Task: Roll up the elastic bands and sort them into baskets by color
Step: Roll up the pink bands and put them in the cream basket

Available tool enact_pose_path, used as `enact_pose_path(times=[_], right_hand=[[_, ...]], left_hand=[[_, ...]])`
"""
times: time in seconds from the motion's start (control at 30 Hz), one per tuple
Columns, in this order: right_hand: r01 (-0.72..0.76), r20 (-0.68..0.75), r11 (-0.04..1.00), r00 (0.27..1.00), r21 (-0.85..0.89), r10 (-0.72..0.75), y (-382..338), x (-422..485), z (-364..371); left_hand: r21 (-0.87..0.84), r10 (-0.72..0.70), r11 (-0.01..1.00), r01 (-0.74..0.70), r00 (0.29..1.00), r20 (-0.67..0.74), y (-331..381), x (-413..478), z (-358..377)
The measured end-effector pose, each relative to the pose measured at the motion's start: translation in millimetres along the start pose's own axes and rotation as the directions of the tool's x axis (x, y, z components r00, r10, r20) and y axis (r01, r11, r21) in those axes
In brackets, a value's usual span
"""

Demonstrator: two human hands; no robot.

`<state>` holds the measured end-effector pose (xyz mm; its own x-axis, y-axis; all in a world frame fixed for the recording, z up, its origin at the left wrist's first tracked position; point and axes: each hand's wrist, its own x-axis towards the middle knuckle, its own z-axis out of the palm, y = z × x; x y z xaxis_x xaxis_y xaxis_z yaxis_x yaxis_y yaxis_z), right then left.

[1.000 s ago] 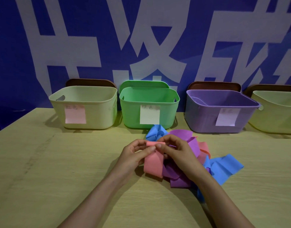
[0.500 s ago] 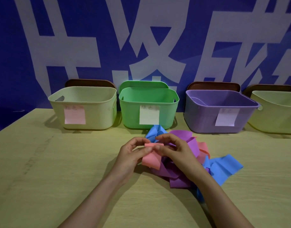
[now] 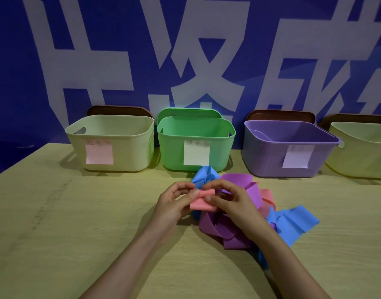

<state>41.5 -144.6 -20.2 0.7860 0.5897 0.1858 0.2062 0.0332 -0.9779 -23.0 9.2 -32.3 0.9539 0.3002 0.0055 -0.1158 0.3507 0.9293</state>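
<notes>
Pink elastic band (image 3: 203, 201), partly rolled, held over the tabletop (image 3: 77, 223).
Left hand (image 3: 174, 205) grips the roll's left end with curled fingers and thumb. Right hand (image 3: 230, 201) pinches its right end, above a pile of purple and blue bands (image 3: 215, 231). Behind stand a cream basket (image 3: 124, 147), green basket (image 3: 172, 149), purple basket (image 3: 265, 158) and yellow basket (image 3: 362, 158).
</notes>
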Motion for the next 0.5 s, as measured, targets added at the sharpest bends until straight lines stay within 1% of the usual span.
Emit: enact_pose_path(times=[0.1,0.17,0.23,0.33,0.43,0.5], right_hand=[[0.003,0.005,1.0,1.0,-0.006,-0.003,-0.1,-0.3,0.5],[0.0,-0.029,1.0,1.0,0.013,0.001,-1.2,-0.5,2.1],[-0.008,-0.073,1.0,0.997,-0.013,0.007,-1.5,0.5,2.8],[-0.033,-0.038,0.999,0.999,-0.03,0.032,-0.5,1.6,2.9],[-0.029,-0.028,1.0,0.999,-0.002,0.029,0.4,1.3,1.8],[-0.003,-0.046,1.0,0.999,0.013,0.003,-1.4,0.6,1.7]], left_hand=[[0.058,0.047,0.997,-0.047,0.999,-0.003,-0.6,0.0,-1.6],[0.092,0.077,0.993,-0.077,0.997,0.01,-0.9,-0.4,-2.1],[0.111,0.086,0.99,-0.088,0.996,0.024,-0.2,-1.1,-2.4],[0.155,0.106,0.982,-0.11,0.994,0.033,0.0,-2.0,-4.0],[0.131,0.121,0.983,-0.127,0.991,0.05,0.1,-2.8,-4.1],[0.088,0.096,0.991,-0.103,0.992,0.076,0.4,-3.5,-1.6]])
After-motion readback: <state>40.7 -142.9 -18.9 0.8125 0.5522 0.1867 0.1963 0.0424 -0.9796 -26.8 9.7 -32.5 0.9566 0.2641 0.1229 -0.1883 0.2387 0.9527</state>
